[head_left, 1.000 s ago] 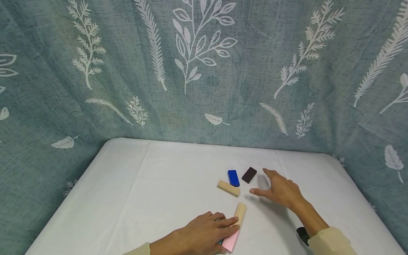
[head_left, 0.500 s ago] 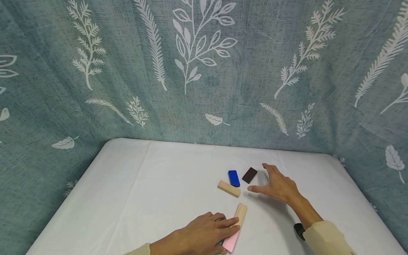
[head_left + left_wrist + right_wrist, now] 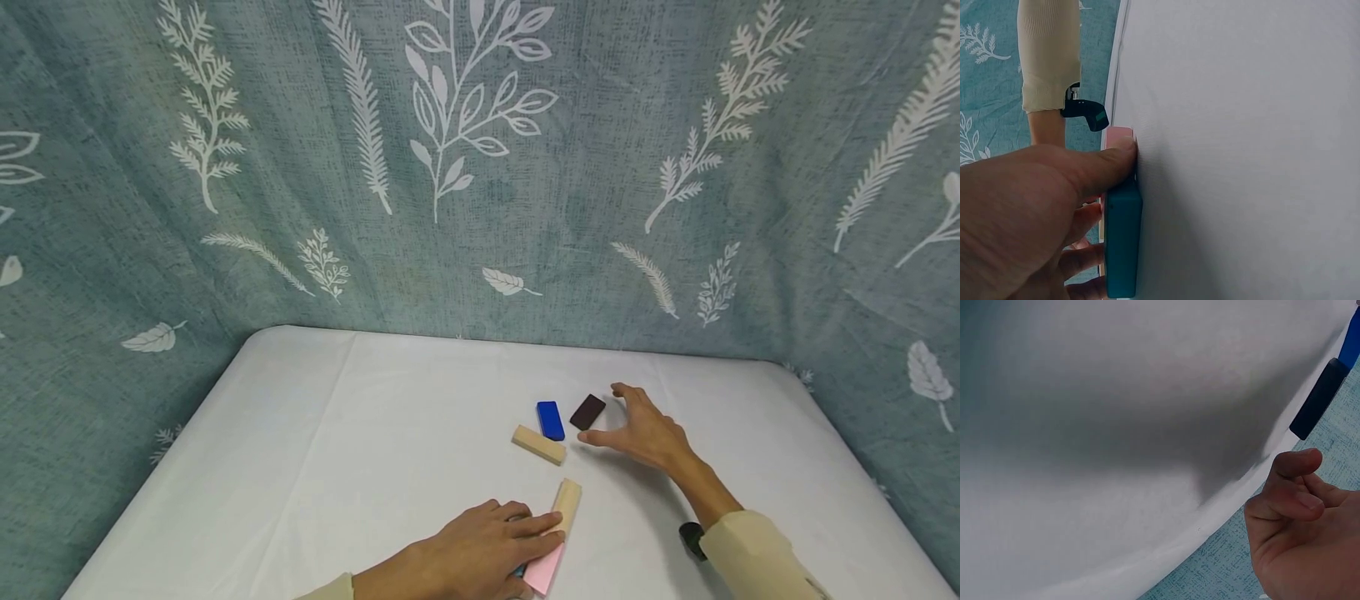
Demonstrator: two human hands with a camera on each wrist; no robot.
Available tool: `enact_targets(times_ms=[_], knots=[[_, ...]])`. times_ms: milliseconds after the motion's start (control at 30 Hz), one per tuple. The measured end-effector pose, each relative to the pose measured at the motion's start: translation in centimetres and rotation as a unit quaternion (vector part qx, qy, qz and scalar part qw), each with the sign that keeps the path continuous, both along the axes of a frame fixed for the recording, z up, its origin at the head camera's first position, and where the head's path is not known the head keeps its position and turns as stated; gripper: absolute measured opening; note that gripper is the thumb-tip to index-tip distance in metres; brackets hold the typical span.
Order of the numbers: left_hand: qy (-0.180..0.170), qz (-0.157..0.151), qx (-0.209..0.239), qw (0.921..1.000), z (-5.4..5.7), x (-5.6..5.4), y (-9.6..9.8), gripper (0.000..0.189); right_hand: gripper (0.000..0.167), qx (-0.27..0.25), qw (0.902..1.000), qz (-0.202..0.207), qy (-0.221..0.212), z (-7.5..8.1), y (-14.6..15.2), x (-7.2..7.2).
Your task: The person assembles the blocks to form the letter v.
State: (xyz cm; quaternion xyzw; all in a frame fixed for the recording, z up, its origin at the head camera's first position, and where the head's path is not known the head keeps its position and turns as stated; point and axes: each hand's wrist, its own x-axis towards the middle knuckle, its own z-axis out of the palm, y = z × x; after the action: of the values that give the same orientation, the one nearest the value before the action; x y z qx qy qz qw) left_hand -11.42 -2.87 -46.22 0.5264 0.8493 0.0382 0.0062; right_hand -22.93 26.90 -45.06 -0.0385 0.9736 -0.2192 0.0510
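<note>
My left hand (image 3: 472, 550) lies over a pink block (image 3: 542, 575), its thumb and index finger at opposite sides of it. A pale wooden block (image 3: 567, 497) continues in line from its far end. Beside these, a teal block (image 3: 1124, 240) shows in the left wrist view, mostly hidden under the palm in the head view. My right hand (image 3: 648, 429) is spread, holding nothing, with thumb and forefinger either side of the near right part of a dark brown block (image 3: 588, 412). In the right wrist view the dark block stands just beyond the bent fingers.
A blue block (image 3: 551, 421) lies left of the dark one, its near end close to another wooden block (image 3: 538, 445). White cloth covers the table (image 3: 360, 450). A patterned teal curtain (image 3: 465, 275) hangs behind it. A black device (image 3: 692, 540) is at my right cuff.
My right hand has moved left in small steps, its thumb and forefinger coming nearer to the dark block. The left hand and the blocks have stayed in place.
</note>
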Motion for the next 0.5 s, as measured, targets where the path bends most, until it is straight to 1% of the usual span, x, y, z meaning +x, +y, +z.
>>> enact_targets(times_ms=[233, 500], knots=[[0.003, -0.001, 0.002, 1.0000, -0.03, 0.01, 0.00, 0.069, 0.112, -0.004, 1.0000, -0.003, -0.008, -0.20, -0.19, -0.35], [0.013, -0.001, 0.003, 0.9999, -0.07, -0.01, -0.04, 0.070, 0.109, 0.002, 1.0000, -0.002, -0.002, -0.11, -0.58, -0.54]])
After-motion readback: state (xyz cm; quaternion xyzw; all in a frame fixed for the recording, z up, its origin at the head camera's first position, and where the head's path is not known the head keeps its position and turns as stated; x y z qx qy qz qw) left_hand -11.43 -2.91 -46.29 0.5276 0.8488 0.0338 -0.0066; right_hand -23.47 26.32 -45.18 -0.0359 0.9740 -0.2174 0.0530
